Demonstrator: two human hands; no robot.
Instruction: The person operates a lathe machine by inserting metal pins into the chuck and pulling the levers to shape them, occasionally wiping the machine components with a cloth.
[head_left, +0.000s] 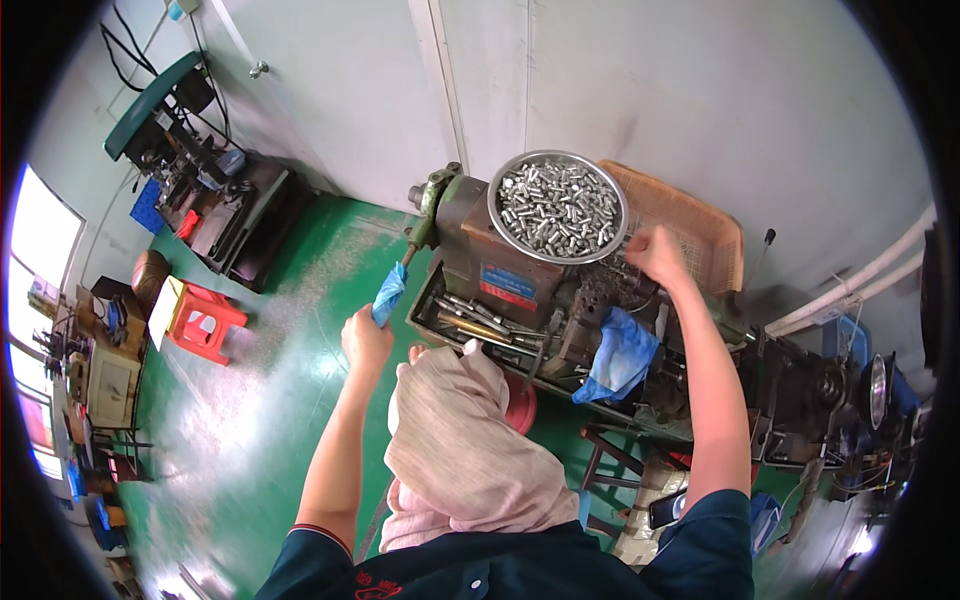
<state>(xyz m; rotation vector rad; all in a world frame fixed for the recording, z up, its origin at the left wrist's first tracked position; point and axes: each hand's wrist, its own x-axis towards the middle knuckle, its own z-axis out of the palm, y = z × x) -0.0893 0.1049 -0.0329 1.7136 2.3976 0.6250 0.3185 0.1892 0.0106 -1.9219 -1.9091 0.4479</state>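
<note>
My left hand is closed around the lower end of a lever handle wrapped in blue cloth. The lever runs up to the green arm at the left end of a small bench lathe. On top of the lathe rests a round metal bowl heaped with small shiny metal pins. Just right of the bowl, my right hand has its fingers curled together over the lathe's working area. Whatever it grips, if anything, is too small or hidden to make out.
Behind the bowl lies an orange-brown plastic basket. A blue rag drapes over the lathe's front, beside a tray of metal rods. Beige cloth covers my lap. A drill press and red stool stand left.
</note>
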